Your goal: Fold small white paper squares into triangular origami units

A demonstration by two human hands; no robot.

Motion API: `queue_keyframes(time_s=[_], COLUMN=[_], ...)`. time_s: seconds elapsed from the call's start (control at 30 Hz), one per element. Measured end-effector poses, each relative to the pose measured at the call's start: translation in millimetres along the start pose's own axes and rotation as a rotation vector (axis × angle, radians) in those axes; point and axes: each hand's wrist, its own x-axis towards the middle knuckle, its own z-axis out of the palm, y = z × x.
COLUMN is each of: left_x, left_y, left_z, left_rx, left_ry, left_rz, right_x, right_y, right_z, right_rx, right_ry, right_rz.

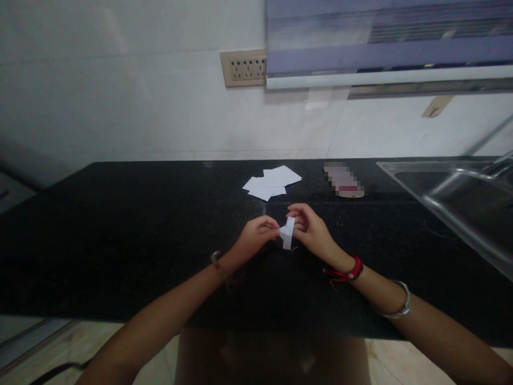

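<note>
Between my two hands is a small piece of folded white paper (288, 233), held just above the dark countertop. It has a pointed tip on the left and an upright strip on the right. My left hand (258, 235) pinches the pointed tip between thumb and fingers. On the other side, my right hand (315, 232) has its thumb and curled fingers closed on the strip; some of those fingers are hidden behind the paper. Beyond the hands, several loose sheets of white paper (268, 184) lie overlapping on the counter.
The black countertop (120, 230) runs along a pale tiled wall with a socket panel (243, 68). A blurred-out flat object (343, 180) lies at the back right, left of a metal sink (465, 198). A purple blind (385, 40) hangs above.
</note>
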Motion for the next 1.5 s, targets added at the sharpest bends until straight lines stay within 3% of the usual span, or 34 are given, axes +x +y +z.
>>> queue_keyframes(time_s=[0.33, 0.53, 0.8, 1.07, 1.5], left_x=[1.0, 0.9, -1.5, -8.0, -7.5], left_y=[-0.8, 0.5, 1.9, 12.5, 9.5], left_z=[1.0, -0.2, -4.4, -3.4, -0.6], left_rx=[-0.109, -0.089, 0.099, 0.395, 0.252], left_ry=[0.023, 0.036, 0.057, 0.093, 0.048], left_rz=[-0.042, -0.028, 0.101, 0.218, 0.119], right_x=[-0.8, 1.5, 3.7, 2.1, 1.8], right_y=[-5.5, -7.6, -7.9, -8.1, -8.1], right_z=[6.8, 2.3, -5.2, -1.8, -2.7], right_rx=[0.254, 0.252, 0.28, 0.276, 0.255], right_ry=[0.063, 0.033, -0.122, -0.05, -0.02], right_rz=[0.002, 0.127, 0.179, 0.168, 0.166])
